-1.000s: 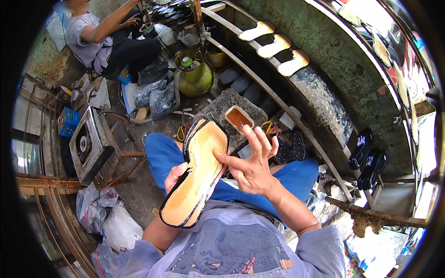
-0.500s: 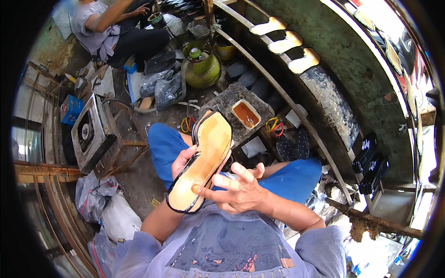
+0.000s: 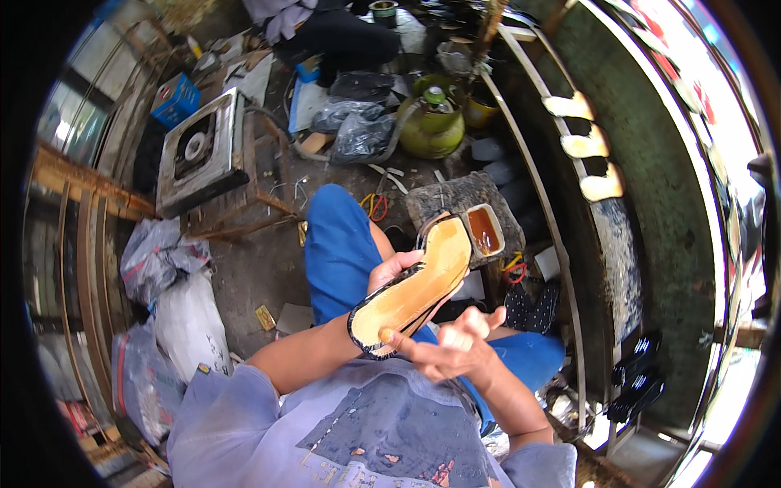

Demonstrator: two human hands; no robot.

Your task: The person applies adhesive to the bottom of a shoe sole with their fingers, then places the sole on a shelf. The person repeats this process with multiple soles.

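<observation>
My left hand (image 3: 389, 273) grips an unfinished shoe sole (image 3: 416, 294) by its middle, thumb on the near side and fingers curled under the far side. The sole has a tan, glossy top and a dark edge, and it slants with its heel end toward me. Over that heel end my right hand (image 3: 457, 351) is spread, its fingers apart and holding nothing. The outstretched index fingertip, smeared orange-brown, touches the tan surface. Just beyond the toe end, a rectangular tub (image 3: 472, 211) of orange-brown liquid rests on a rough stone block (image 3: 429, 195).
To the left stands a stove (image 3: 199, 150) on a wooden stand. A green gas cylinder (image 3: 431, 130) is beyond the block. Several tan insoles (image 3: 586, 146) lie along the right rail, with black soles (image 3: 636, 378) lower down. Plastic bags (image 3: 159, 256) sit at left; another person's legs (image 3: 342, 41) show at the back.
My view has swung left and downward, so the surroundings sit further right. The sole stays in my left hand, and my right index fingertip remains at its heel end.
</observation>
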